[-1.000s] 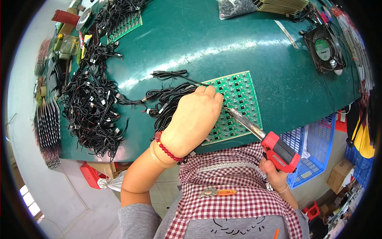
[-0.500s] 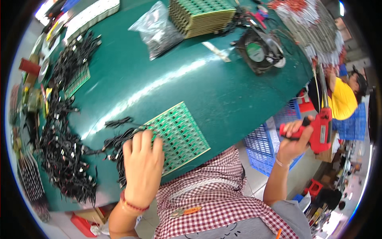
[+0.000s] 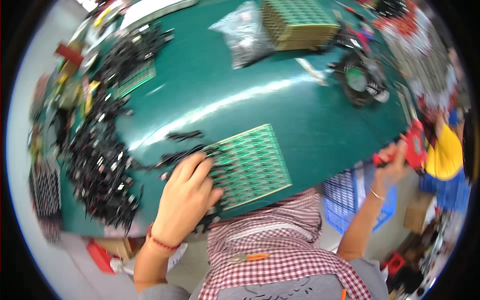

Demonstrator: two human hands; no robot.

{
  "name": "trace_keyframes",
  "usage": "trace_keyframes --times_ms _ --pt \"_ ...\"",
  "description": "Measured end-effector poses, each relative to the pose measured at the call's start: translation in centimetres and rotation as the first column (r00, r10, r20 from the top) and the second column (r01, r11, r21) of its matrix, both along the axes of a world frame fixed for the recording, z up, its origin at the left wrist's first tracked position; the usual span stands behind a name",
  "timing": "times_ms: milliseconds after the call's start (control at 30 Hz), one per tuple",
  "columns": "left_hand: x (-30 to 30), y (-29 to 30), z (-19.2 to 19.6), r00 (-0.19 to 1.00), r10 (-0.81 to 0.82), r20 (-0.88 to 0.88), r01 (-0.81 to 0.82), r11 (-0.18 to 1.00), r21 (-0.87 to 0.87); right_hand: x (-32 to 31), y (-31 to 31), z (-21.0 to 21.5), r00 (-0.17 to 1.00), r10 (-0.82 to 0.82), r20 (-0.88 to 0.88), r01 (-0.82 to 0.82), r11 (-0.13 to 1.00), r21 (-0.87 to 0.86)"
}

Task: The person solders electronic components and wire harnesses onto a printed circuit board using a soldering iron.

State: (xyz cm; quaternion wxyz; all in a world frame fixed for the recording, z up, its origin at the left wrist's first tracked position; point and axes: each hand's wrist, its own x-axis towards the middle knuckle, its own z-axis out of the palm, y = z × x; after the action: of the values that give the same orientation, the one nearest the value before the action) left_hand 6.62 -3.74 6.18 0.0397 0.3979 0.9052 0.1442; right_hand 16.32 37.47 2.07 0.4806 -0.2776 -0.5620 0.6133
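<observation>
A green circuit board panel [image 3: 255,162] lies near the front edge of the dark green table [image 3: 225,95]. My left hand [image 3: 185,200] rests flat on the panel's left end, fingers spread over black wired parts [image 3: 185,152]. My right hand [image 3: 392,162] is off the table's right edge, gripping a red soldering gun [image 3: 415,145] held away from the board.
A large heap of black wired components [image 3: 100,165] covers the table's left side. At the back are a stack of green boards [image 3: 295,22], a clear bag [image 3: 242,35] and a small black fan [image 3: 360,80]. A blue crate [image 3: 350,200] stands below the right edge.
My right hand has carried the red soldering gun off the board, out to the right past the table edge. My left hand has flattened on the panel's left end. The view has swung.
</observation>
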Motion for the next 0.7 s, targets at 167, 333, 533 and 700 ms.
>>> trace_keyframes --times_ms 167,333,533,700 --pt "-0.6 -0.6 -1.3 0.998 0.041 -0.039 -0.04 0.999 0.012 4.4 0.7 0.7 0.993 0.099 -0.071 -0.097 0.994 0.044" --pt "-5.2 -5.2 -2.4 0.927 0.374 -0.037 -0.356 0.905 0.234 3.7 -2.5 1.5 0.996 0.081 -0.032 -0.08 0.996 0.025" --pt "-3.9 -11.0 -3.5 0.894 0.435 -0.107 -0.448 0.866 -0.221 3.8 -4.6 2.5 0.976 0.214 -0.046 -0.216 0.976 -0.027" --pt "-3.6 -9.3 -1.4 0.784 0.597 0.171 -0.62 0.768 0.16 2.8 -8.6 3.3 0.957 0.284 -0.054 -0.288 0.953 -0.095"
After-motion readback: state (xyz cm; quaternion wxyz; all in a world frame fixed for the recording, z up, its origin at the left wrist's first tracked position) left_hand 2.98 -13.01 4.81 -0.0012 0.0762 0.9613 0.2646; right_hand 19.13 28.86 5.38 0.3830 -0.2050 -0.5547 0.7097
